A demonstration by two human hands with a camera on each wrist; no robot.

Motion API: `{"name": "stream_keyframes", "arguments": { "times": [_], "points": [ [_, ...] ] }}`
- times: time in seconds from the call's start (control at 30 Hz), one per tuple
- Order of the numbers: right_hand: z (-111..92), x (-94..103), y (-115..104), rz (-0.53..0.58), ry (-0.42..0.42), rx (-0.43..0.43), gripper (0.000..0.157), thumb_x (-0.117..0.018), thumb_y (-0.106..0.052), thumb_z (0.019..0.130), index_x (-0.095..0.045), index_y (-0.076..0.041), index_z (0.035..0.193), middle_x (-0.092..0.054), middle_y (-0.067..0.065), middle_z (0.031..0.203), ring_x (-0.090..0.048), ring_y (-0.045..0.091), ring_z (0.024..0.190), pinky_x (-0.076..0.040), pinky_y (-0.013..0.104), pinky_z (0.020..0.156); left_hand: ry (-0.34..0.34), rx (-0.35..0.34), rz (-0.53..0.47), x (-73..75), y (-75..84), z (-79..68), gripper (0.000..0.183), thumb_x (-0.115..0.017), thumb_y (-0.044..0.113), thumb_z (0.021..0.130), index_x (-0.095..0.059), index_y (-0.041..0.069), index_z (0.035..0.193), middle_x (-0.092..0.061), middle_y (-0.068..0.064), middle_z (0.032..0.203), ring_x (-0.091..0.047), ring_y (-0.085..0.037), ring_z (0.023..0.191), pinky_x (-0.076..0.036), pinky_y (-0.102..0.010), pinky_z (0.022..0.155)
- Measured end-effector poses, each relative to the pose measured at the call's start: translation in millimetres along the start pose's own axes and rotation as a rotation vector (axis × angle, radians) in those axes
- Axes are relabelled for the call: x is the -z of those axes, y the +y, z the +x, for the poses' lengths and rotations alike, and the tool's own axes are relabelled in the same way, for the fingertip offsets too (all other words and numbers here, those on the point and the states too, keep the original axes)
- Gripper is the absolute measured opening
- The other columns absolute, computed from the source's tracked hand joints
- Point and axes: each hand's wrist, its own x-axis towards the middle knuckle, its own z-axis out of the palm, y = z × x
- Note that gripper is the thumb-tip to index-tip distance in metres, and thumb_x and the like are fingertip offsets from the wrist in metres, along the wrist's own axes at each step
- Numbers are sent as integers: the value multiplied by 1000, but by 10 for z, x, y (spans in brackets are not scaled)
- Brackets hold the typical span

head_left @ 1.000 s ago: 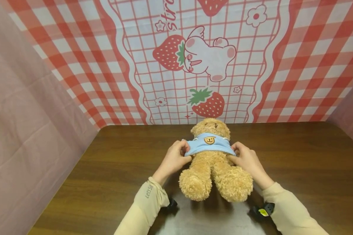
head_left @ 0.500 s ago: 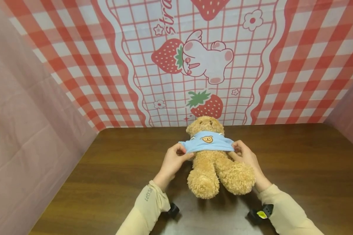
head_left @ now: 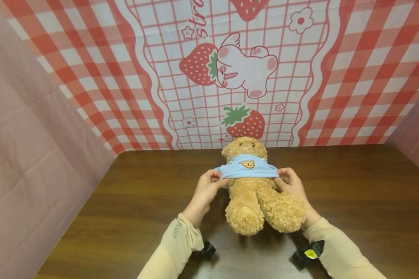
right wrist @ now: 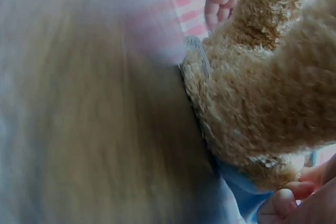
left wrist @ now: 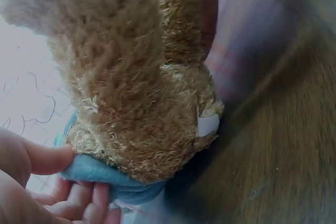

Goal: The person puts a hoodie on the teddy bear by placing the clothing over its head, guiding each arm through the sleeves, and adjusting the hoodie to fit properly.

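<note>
A curly tan teddy bear (head_left: 242, 190) lies on its back, its feet towards me and its head near the back edge of the table. Its light blue shirt (head_left: 262, 169) carries a small bear-face patch and covers the chest, leaving belly and legs bare. My left hand (head_left: 206, 190) pinches the shirt's hem at the left side between thumb and fingers; the left wrist view shows the blue cloth (left wrist: 100, 171) between them. At the right side, my right hand (head_left: 293, 186) pinches the other end of the hem. A white tag (left wrist: 208, 125) sticks out of the bear's fur.
Brown wooden table (head_left: 136, 209) lies beneath. Behind it hangs a red-and-white checked strawberry cloth (head_left: 286, 128), with pink curtains (head_left: 38, 135) at the sides. Black wrist devices (head_left: 207, 250) hang under both of my sleeves.
The bear has turned slightly: its feet have swung right and its head a little left. Both hands keep their pinch on the hem, which sits slightly higher.
</note>
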Motion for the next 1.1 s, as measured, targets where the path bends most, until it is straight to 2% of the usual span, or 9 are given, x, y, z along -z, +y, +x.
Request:
{"name": "stream_keyframes", "arguments": {
  "times": [0.13, 0.27, 0.4, 0.5, 0.67, 0.8, 0.9, 0.97, 1.1],
  "points": [
    [77, 1, 105, -39, -33, -84, 17, -42, -3, 87, -34, 6, 100, -51, 0, 73, -46, 1, 57, -41, 18, 53, -41, 52, 75, -6, 13, -15, 14, -57, 5, 82, -50, -2, 92, -46, 0, 76, -44, -13, 75, -36, -24, 69],
    [115, 2, 141, -75, -98, -136, 15, -39, -4, 88, -29, 2, 98, -45, 5, 75, -45, 5, 58, -41, 20, 53, -95, 49, 148, -15, 20, -41, 14, -51, 9, 86, -42, 0, 93, -43, -3, 84, -43, -16, 82, -34, -24, 72],
    [130, 22, 178, -96, -133, -134, 12, -41, 1, 83, -32, 1, 90, -43, 2, 66, -43, 5, 53, -39, 19, 49, -132, 60, 72, -29, 0, -49, 17, -51, 8, 84, -36, 6, 91, -42, -1, 74, -43, -9, 63, -36, -19, 56],
    [121, 17, 199, -109, -116, -157, 10, -43, 3, 79, -37, 0, 85, -40, -3, 60, -39, 3, 48, -36, 19, 47, -108, 34, 71, -29, -32, -32, 17, -52, 5, 80, -38, 5, 89, -41, 3, 61, -37, -4, 47, -33, -17, 46],
    [77, -29, 186, -51, -72, -218, 6, -45, -3, 84, -41, 1, 88, -43, -4, 65, -43, 4, 55, -40, 20, 51, 31, -171, 484, 11, -47, -24, 12, -54, 10, 78, -49, 7, 89, -45, 4, 53, -40, -10, 49, -35, -23, 52],
    [58, -36, 163, -69, -70, -276, 14, -43, -11, 89, -43, 3, 93, -45, 0, 73, -46, 7, 64, -43, 22, 55, 141, -346, 805, 32, -21, -53, 15, -57, 14, 76, -59, 10, 91, -59, -2, 61, -51, -20, 53, -41, -32, 52],
    [50, -29, 142, -99, -88, -271, 20, -41, -13, 90, -46, 5, 97, -46, 1, 74, -46, 8, 65, -43, 23, 55, 160, -403, 911, 25, 3, -78, 20, -57, 14, 77, -62, 10, 96, -66, -9, 72, -59, -27, 60, -45, -37, 54],
    [48, -24, 128, -90, -95, -247, 25, -39, -11, 90, -47, 8, 104, -48, 1, 75, -47, 6, 64, -44, 22, 55, 146, -405, 937, 13, 17, -91, 21, -55, 13, 78, -61, 9, 98, -67, -11, 75, -61, -30, 65, -47, -40, 58],
    [53, -16, 113, 75, -118, -260, 38, -37, -7, 90, -39, 13, 122, -51, -2, 79, -50, 2, 64, -46, 19, 56, 110, -388, 942, -3, 32, -103, 19, -55, 10, 79, -57, 6, 98, -65, -13, 73, -62, -33, 69, -47, -42, 64]
  ]
}}
